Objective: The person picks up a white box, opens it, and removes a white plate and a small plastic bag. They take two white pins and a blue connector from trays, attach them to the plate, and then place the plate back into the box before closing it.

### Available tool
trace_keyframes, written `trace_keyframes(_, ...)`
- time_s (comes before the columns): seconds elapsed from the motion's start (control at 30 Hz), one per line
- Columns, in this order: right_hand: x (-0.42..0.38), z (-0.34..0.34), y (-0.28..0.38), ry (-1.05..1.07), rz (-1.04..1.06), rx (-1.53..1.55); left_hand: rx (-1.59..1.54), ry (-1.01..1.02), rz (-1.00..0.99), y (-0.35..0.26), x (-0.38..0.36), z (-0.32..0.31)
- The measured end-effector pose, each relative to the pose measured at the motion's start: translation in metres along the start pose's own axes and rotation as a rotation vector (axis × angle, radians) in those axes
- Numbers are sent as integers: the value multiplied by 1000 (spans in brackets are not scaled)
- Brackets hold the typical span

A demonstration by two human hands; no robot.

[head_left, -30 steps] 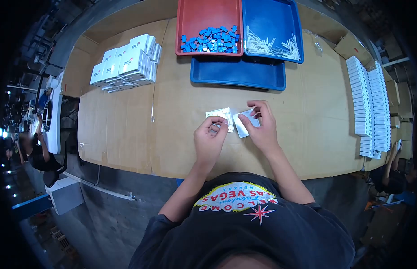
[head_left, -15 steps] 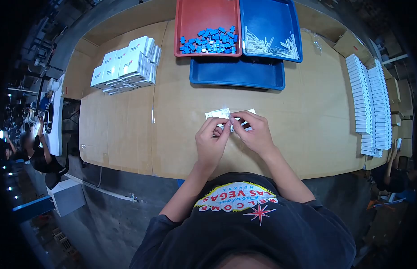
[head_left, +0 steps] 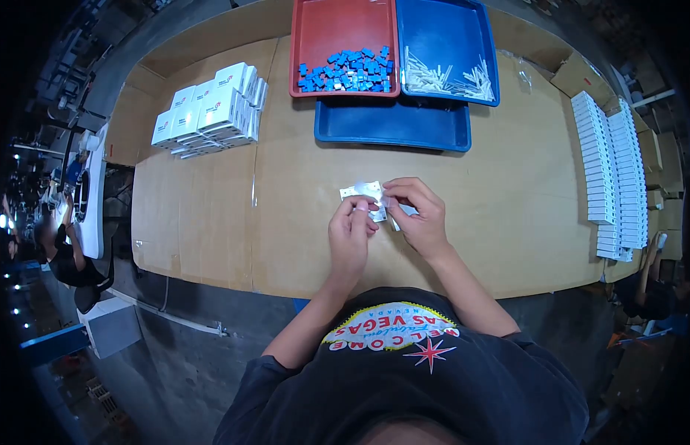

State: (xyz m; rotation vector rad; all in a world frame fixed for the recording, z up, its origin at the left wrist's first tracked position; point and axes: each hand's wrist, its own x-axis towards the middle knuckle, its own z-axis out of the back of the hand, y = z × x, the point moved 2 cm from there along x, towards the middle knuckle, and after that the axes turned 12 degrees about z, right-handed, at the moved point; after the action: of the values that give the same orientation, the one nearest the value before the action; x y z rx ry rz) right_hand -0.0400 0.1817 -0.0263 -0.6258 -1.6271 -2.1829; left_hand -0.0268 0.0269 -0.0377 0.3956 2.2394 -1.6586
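My left hand is closed, thumb against curled fingers, over the lower left edge of a white printed piece, flat like a leaflet or card. What the left fingers hold, if anything, is hidden. To its right, my right hand pinches a small translucent piece, like a scrap of clear film, between thumb and forefinger. A small gap separates the two hands. Part of the white piece shows between them, low on the cardboard tabletop.
A red tray of small blue parts and a blue tray of thin white sticks stand beyond my hands. Another blue tray sits below them. White boxes are stacked left, with long rows right.
My hands have come slightly apart from fingertips meeting. The left has moved a little left and lower, uncovering more of the white piece; the translucent piece now shows at the right fingertips.
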Motion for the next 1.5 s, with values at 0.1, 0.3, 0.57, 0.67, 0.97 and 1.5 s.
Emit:
trace_keyframes(0.1,0,3,-1,111,35,21,-66,55,145,1,7,7)
trace_keyframes(0.3,-7,-7,-3,-36,-379,560,-38,74,67,9,13,12)
trace_keyframes(0.57,-5,11,-12,253,-627,518,82,89,4,8,18,23)
trace_keyframes(0.67,-12,10,-18,225,-587,507,380,-43,-258,-9,12,21)
trace_keyframes(0.97,-13,16,-22,385,-566,301,1016,128,-725,-31,3,12)
trace_keyframes(1.5,-5,28,-16,415,-546,217,829,142,-532,-21,0,9)
